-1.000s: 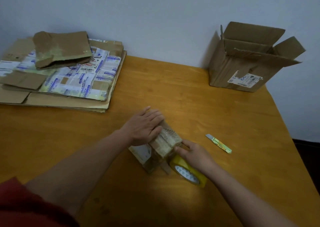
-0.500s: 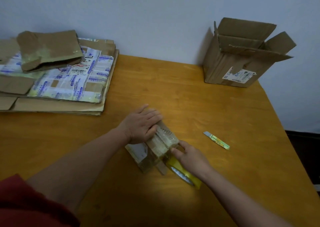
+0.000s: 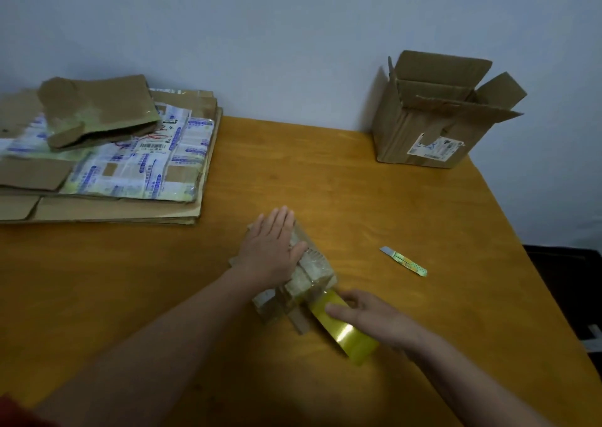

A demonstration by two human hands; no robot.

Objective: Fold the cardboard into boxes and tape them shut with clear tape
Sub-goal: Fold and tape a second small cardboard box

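A small cardboard box (image 3: 308,278), wrapped in shiny clear tape, lies in the middle of the wooden table (image 3: 325,182). My left hand (image 3: 272,245) presses flat on its far top with straight fingers. A yellowish roll of tape (image 3: 345,329) sits against the box's near end. My right hand (image 3: 368,315) grips the roll from the right, fingers curled over its rim. A strip of tape runs from the roll onto the box.
A stack of flattened cardboard (image 3: 107,172) with printed labels fills the far left, a folded brown piece (image 3: 97,110) on top. An open cardboard box (image 3: 436,113) stands at the far right corner. A small utility knife (image 3: 404,261) lies right of the hands.
My right hand has drawn the tape roll toward me and to the right, away from the box's end. My left hand has flattened and slid farther along the box top.
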